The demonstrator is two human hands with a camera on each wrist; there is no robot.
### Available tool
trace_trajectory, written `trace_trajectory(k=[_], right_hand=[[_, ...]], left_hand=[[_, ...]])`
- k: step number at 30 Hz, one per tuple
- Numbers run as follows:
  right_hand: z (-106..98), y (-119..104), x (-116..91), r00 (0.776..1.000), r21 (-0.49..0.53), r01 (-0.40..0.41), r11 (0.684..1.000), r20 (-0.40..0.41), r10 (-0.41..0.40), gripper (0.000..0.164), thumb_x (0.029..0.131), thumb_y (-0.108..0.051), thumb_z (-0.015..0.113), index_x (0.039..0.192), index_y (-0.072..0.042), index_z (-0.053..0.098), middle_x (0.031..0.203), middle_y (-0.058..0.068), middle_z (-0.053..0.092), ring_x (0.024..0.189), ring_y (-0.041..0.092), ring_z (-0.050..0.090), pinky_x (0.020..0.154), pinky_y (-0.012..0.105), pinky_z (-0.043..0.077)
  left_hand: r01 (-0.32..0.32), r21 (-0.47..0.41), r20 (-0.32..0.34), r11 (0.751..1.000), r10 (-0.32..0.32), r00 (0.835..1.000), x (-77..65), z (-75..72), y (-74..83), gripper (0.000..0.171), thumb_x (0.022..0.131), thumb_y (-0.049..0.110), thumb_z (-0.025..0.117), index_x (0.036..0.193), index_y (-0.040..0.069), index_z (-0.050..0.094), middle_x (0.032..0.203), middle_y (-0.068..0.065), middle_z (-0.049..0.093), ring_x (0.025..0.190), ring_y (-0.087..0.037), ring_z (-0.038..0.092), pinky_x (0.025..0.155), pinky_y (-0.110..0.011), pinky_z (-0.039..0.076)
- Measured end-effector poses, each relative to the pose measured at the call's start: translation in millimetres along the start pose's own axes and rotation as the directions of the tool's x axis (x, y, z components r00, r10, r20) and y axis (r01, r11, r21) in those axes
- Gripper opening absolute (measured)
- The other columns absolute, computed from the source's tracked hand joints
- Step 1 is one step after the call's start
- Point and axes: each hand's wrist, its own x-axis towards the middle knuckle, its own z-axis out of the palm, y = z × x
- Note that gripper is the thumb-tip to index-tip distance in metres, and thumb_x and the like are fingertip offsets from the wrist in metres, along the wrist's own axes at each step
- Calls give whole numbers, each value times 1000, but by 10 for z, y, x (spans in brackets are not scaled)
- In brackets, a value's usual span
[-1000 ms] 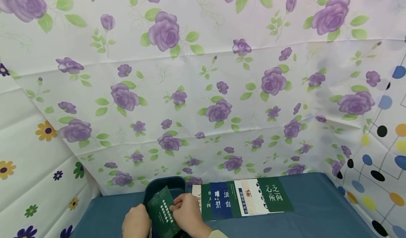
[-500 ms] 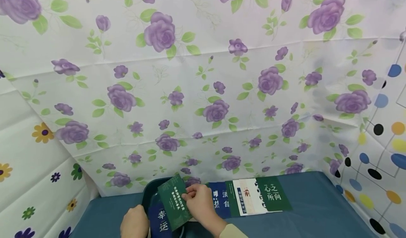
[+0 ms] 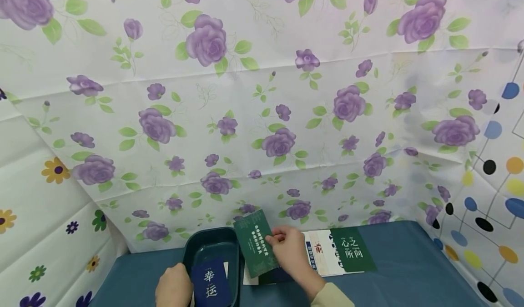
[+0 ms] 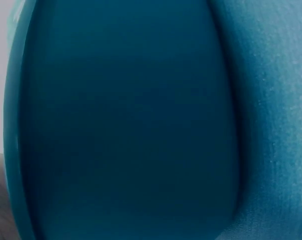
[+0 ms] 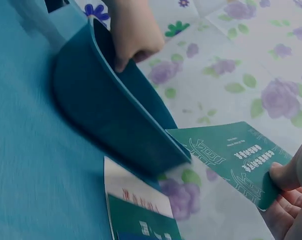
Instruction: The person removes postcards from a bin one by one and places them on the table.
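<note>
Between thumb and fingers, my right hand point(image 3: 292, 250) pinches a green card point(image 3: 255, 243) by its right edge. White lettering runs across the card, held tilted just right of a dark teal plastic bin point(image 3: 237, 270). My left hand point(image 3: 173, 286) grips the bin's left rim; in the right wrist view that hand point(image 5: 135, 35) has fingers reaching inside the rim. Inside the bin lies a dark blue card point(image 3: 210, 282) with two white characters, a white edge showing behind it. The left wrist view holds mostly the bin's outer wall point(image 4: 130, 120).
A row of overlapping cards runs right from the bin on the blue cloth point(image 3: 393, 261), ending in a green card point(image 3: 352, 250). White-edged cards point(image 3: 323, 252) lie beside it. My right hand hides part of the row. A flowered sheet point(image 3: 245, 93) rises behind.
My right hand has lifted the green card out of the bin and carried it right, over the row's left end. The blue card in the bin is uncovered. My left hand stays at the rim.
</note>
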Motion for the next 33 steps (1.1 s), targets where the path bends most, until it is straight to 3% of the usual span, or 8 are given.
trace_trajectory(k=[15,33], right_hand=[[-579,334,55,988,-69,-101,992,-123,92,20,82,-22,71,97,-10,66,77,-5,61,70,9,58,60,28,48],[-1335,685,121,937,-203,-227,952,-314,157,28,85,-28,67,103,-6,66,86,2,66,74,14,61,58,30,49]], left_hand=[[-14,14,-3,1000,14,1000,12,8,-12,16,82,5,61,95,-3,62,83,-18,59,73,-37,58,60,-50,48],[9,17,4,1000,-9,1000,11,11,1,16,80,6,63,95,-2,63,84,-19,60,75,-38,59,61,-51,48]])
